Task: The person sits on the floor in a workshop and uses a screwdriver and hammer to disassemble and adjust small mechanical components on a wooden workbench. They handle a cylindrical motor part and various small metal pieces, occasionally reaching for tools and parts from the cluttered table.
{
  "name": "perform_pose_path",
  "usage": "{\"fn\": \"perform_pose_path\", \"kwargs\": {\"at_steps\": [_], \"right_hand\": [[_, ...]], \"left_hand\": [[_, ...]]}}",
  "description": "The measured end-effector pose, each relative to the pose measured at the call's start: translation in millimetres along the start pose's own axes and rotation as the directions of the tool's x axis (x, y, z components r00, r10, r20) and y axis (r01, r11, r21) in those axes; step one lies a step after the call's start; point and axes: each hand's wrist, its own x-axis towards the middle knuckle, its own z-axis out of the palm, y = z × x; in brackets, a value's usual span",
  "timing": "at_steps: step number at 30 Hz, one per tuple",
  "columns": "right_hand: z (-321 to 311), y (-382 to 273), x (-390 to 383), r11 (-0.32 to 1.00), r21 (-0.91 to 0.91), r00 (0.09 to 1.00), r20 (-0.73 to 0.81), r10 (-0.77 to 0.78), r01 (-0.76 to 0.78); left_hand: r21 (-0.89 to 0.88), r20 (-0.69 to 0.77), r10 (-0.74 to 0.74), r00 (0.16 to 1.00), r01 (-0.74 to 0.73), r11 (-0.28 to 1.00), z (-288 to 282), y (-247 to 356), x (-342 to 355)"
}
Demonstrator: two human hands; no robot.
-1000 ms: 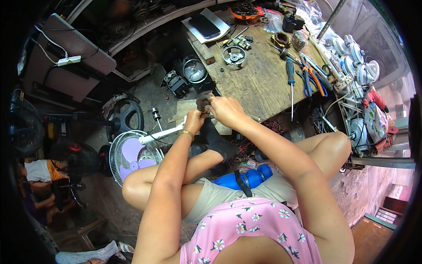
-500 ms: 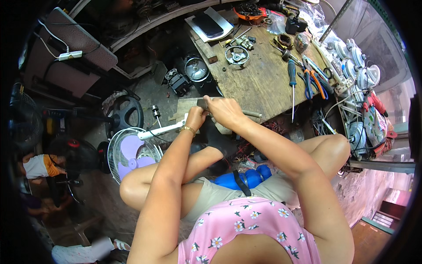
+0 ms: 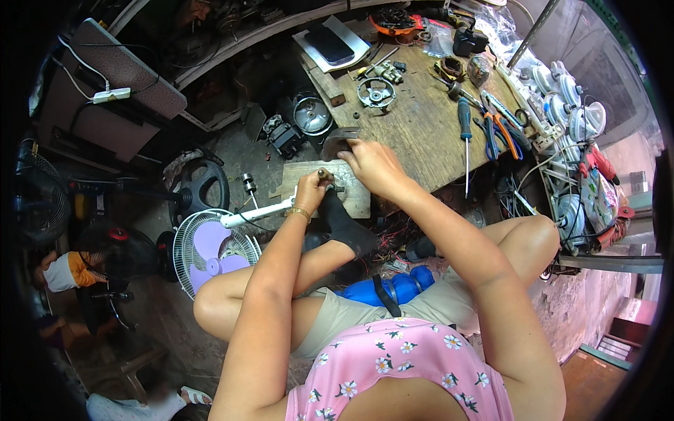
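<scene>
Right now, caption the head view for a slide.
Right hand holds a hammer near the left hand, which pinches a small metal piece.

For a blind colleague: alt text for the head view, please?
The right hand holds a hammer near the left hand, which grips a rod-like piece above a pale board. Ahead is a workbench with a screwdriver and pliers; at left, a fan with purple blades.

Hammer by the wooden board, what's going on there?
A seated person grips a hammer in the right hand, held clear of the left hand. The left hand holds what looks like a metal punch upright by the wooden board. A screwdriver and pliers lie on the workbench.
</scene>
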Motion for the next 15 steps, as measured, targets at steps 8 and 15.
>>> {"fn": "perform_pose_path", "kwargs": {"at_steps": [8,15], "right_hand": [[13,-5,7,0.987,-0.151,0.984,0.176,-0.027,0.054],[21,-10,10,0.977,-0.131,0.984,0.089,-0.156,0.167]], "left_hand": [[0.120,-0.018,0.111,0.994,-0.108,0.987,-1,3,2],[0.113,-0.050,0.131,0.990,-0.124,0.986,-2,1,-1]]}}
